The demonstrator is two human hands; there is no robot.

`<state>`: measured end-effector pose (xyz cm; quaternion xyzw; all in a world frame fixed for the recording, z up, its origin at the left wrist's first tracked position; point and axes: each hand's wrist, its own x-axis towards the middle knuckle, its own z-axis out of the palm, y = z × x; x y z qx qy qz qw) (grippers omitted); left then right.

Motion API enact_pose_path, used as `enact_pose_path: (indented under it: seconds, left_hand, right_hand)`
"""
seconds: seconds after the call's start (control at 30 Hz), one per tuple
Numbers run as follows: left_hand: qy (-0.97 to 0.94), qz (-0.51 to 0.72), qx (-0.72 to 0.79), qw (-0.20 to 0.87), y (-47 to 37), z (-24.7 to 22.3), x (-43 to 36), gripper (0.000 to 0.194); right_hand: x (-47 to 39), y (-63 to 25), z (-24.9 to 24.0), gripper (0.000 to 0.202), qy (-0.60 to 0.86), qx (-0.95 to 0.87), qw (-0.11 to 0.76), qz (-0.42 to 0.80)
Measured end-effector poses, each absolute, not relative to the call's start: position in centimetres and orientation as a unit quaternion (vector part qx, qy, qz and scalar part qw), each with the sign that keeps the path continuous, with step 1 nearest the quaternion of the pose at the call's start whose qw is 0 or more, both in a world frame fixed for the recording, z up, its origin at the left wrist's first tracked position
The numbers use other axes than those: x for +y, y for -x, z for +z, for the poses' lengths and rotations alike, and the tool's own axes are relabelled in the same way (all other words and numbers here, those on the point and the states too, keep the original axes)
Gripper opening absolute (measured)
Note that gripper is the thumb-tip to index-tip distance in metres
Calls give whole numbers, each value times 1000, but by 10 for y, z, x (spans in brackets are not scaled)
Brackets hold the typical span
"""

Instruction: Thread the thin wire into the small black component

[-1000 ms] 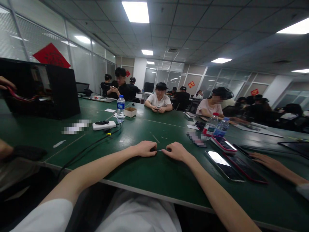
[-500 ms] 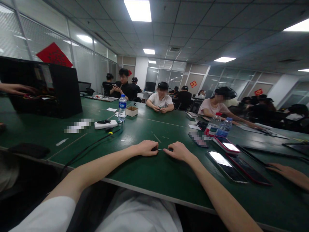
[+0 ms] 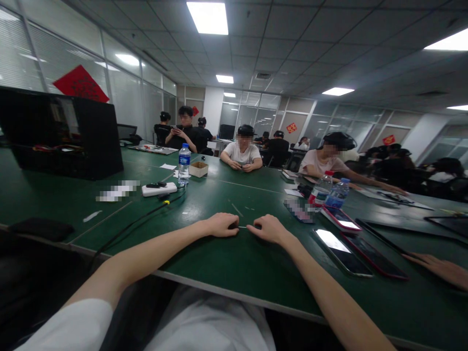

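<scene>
My left hand [image 3: 222, 224] rests on the green table [image 3: 219, 263] with its fingers curled in. Facing it, a short gap away, my right hand [image 3: 267, 228] is also curled, thumb and fingers close together. A thin pale strip [image 3: 243, 227] spans the gap between the two thumbs, its ends hidden at the fingertips. It looks pinched at both ends, low over the tabletop.
Left are a black computer case [image 3: 98, 141], a white power strip [image 3: 159, 189] with a cable, a water bottle [image 3: 184, 165] and a small box [image 3: 198, 169]. Right are phones [image 3: 343, 253], two bottles [image 3: 336, 193] and another person's hand [image 3: 440, 268]. People sit across.
Another person's hand at the computer case on the left has gone out of view. The view has shifted very slightly. My hands and the strip hold the same pose.
</scene>
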<state>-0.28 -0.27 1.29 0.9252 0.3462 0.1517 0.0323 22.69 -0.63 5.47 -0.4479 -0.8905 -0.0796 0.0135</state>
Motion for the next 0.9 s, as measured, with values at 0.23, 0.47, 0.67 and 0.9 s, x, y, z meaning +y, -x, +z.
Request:
enact_pose_path:
  seconds: [0.23, 0.47, 0.67, 0.9]
  left_hand:
    - [-927, 162, 336, 30, 4, 10, -1, 24]
    - [-928, 163, 334, 31, 3, 10, -2, 24]
    - [-927, 160, 340, 25, 1, 9, -2, 24]
    - [-927, 160, 338, 18, 1, 9, -3, 23]
  right_hand:
    - [-10, -226, 58, 61, 466, -882, 10, -70]
    - [-12, -227, 59, 61, 457, -886, 17, -76]
    - [-14, -227, 60, 61, 464, -882, 7, -80]
    - [-10, -226, 53, 61, 464, -880, 6, -101]
